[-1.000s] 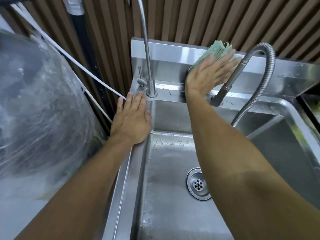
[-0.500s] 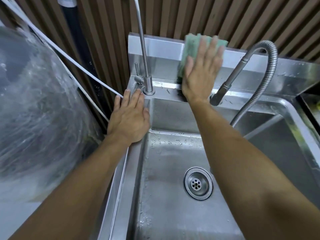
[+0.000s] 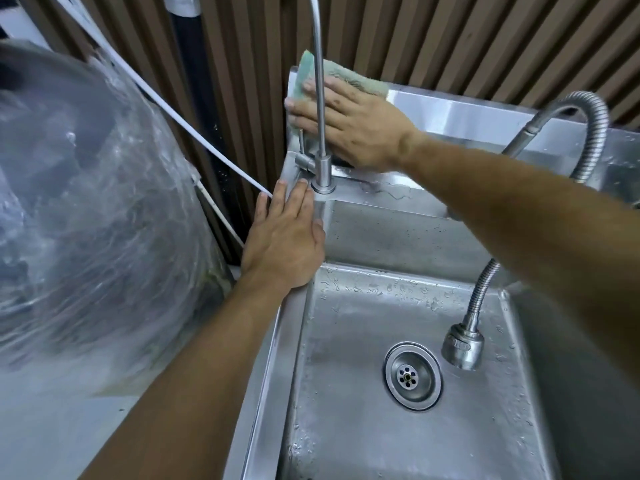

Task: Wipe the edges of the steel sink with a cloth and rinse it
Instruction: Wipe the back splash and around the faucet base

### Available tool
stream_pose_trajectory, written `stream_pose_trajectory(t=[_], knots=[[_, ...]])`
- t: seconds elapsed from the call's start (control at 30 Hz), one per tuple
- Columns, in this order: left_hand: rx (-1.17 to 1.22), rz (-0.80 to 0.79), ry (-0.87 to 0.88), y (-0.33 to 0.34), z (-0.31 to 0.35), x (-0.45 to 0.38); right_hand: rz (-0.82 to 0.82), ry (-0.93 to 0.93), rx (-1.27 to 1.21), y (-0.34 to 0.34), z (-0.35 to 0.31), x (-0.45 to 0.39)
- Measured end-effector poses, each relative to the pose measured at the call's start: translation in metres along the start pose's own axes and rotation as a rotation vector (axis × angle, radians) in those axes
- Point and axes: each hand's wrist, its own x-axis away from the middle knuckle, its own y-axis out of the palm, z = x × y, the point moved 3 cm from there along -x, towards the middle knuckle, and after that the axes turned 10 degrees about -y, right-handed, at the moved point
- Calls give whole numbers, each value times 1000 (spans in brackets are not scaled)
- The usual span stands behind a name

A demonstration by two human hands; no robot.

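The right hand (image 3: pixel 353 126) lies flat with straight fingers, pressing the green cloth (image 3: pixel 341 77) against the upright steel backsplash (image 3: pixel 485 114) of the sink (image 3: pixel 381 427). Over the last second it has slid leftward along that back panel, from beside the flexible hose faucet (image 3: pixel 588 133) to the far left corner, where it now sits behind the thin gooseneck tap (image 3: pixel 320 98). I judge this to mean that one pass along the back edge is about done and that the left rim comes next; rinsing has not begun, as no water runs.

The cloth is trapped between palm and steel. Its upper edge sticks out above the fingers and over the top lip of the backsplash, and part of it shows left of the tap stem.

The left hand (image 3: pixel 287 237) has stayed put, open and flat on the sink's left rim, with its fingertips touching the tap's base. The sprayer head (image 3: pixel 462 346) hangs over the basin near the drain (image 3: pixel 412 375).
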Motion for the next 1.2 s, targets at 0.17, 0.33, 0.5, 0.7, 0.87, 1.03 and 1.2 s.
stream_pose_trajectory(t=[0.17, 0.33, 0.5, 0.7, 0.87, 1.03, 1.2], knots=[[15, -25, -12, -2, -1, 0, -127, -255, 155, -8, 7, 26], [23, -28, -18, -6, 0, 3, -217, -546, 246, -17, 31, 78], [15, -14, -28, -3, 0, 2, -213, -533, 230, -20, 32, 24], [8, -9, -17, -3, 0, 2, -185, -140, 231, -10, -9, 25], [-2, -31, -12, -5, 0, 6, -294, -118, 217, -8, -13, 81], [-13, -32, 6, -4, -2, 7, -625, -355, 397, -32, 14, 106], [-5, -9, 10, -2, -4, 6, -340, -732, 282, -24, 44, 96]])
